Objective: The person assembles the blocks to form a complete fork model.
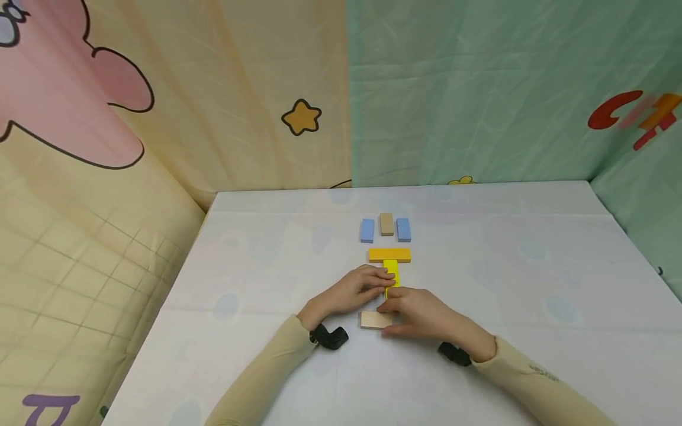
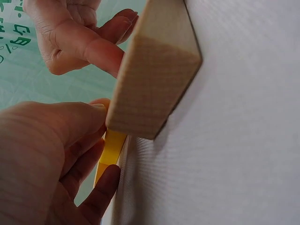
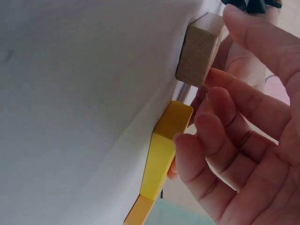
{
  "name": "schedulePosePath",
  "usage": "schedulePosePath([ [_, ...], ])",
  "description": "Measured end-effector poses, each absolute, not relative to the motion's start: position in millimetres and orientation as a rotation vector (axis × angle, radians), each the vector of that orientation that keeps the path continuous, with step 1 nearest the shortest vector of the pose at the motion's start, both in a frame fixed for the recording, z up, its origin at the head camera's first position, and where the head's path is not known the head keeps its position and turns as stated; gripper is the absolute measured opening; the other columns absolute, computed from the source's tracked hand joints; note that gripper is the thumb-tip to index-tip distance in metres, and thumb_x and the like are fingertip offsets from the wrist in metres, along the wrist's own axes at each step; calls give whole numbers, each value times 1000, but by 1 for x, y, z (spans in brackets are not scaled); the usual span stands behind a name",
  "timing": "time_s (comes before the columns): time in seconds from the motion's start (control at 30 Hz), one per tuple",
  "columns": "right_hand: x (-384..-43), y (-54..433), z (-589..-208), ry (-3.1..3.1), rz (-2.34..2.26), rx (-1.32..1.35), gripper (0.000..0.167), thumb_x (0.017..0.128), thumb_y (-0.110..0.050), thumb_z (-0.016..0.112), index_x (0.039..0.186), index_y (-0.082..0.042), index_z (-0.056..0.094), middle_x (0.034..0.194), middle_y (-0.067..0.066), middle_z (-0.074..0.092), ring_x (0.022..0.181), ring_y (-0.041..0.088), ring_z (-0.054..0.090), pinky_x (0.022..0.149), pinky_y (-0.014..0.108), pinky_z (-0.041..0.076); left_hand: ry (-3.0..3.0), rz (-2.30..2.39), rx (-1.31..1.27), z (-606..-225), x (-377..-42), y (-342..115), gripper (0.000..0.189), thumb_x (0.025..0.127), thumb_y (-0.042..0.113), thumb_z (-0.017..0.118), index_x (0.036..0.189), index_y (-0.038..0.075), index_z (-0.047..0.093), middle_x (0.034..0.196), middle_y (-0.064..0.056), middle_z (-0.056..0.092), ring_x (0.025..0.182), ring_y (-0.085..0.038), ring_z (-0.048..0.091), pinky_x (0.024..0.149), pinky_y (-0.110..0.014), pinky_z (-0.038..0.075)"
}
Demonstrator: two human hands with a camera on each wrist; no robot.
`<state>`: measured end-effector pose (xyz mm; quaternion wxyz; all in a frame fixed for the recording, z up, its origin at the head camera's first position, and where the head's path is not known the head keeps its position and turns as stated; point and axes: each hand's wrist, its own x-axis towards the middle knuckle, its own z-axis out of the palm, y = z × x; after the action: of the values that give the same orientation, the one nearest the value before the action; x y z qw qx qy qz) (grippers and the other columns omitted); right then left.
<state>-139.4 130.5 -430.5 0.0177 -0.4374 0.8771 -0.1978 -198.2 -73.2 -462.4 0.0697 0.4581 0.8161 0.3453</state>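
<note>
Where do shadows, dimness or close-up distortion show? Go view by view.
Head: bright, even light, with only faint shadows on the white patterned tablecloth; left wrist: dimmer, the pale rectangular wooden block looming large from closeness, a soft shadow beside it; right wrist: the tablecloth greyish, the end face of the yellow rectangular block darker than its long side.

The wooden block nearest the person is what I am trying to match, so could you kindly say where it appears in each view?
Head: wooden block below the middle, slightly right of centre.
Left wrist: wooden block large, in the upper middle.
Right wrist: wooden block in the upper part, right of centre.
Shared landmark: the yellow block, above it in head, below it in both wrist views.
</note>
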Motion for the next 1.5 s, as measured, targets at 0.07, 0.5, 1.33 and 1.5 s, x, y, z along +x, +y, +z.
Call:
schedulePosePath([
  [0.07,-139,130,-432,2734,-612,-1353,34,77,-35,79,98,-9,73,91,-7,57,76,3,51,68,25,48,2454,1040,1378,-463,-198,-73,29,97,11,56,124,3,62,131,-2,56,130,-16,39,109,-28,23],
  [0.5,-138,132,-435,2763,-599,-1348,28,75,-30,82,93,-11,71,91,-5,57,77,5,54,66,25,49,2445,1039,1374,-464,-199,-73,30,97,11,55,126,4,61,132,-2,55,130,-14,38,109,-28,22],
  [1.33,-132,140,-432,2615,-821,-1192,25,79,-22,79,86,-20,55,83,-14,52,71,6,48,64,23,44,2451,1040,1368,-463,-197,-73,31,96,9,56,127,4,60,134,-5,53,132,-17,36,109,-29,21],
  [1.5,-131,140,-431,2601,-798,-1205,22,81,-22,77,89,-20,56,81,-14,50,70,4,47,64,23,43,2446,1048,1352,-462,-196,-73,32,96,9,56,127,4,60,134,-4,53,132,-16,36,109,-28,21],
])
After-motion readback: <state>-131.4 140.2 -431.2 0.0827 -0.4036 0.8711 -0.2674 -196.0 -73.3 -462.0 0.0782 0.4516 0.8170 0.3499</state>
